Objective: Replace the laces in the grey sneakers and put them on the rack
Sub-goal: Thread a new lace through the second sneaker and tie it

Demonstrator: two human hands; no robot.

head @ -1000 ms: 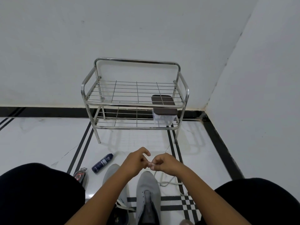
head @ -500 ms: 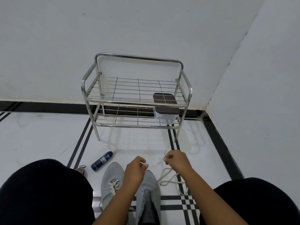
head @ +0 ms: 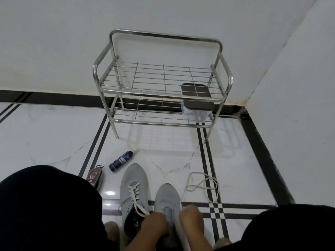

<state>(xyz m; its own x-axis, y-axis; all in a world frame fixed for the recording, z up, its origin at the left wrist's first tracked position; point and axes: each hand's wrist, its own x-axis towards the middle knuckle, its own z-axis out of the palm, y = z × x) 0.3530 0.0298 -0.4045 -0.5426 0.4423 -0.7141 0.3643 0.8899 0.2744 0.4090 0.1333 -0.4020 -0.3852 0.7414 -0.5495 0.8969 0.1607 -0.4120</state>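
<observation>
2 tiers of chrome wire make up the rack (head: 159, 82) against the white wall; its upper tier carries nothing, while the lower tier holds 1 clear container (head: 196, 110) with a dark brown lid, standing at the right end. What is inside the container cannot be made out. On the floor (head: 54, 134), a dark blue spray can (head: 121, 161) lies on its side left of the sneakers; its label is too small to read. Near it lies a black and red packet (head: 95, 175), partly hidden by a black-clad knee. The 2 grey sneakers stand side by side, toes toward the rack: the left sneaker (head: 134, 180) has a white lace threaded through it, the right sneaker (head: 167, 198) has none over its toe end. A loose white lace (head: 203, 185) loops on the floor to the right. The left hand (head: 154, 224) and right hand (head: 192, 221) both curl closed at the right sneaker's throat, the right hand pinching a white strand.
</observation>
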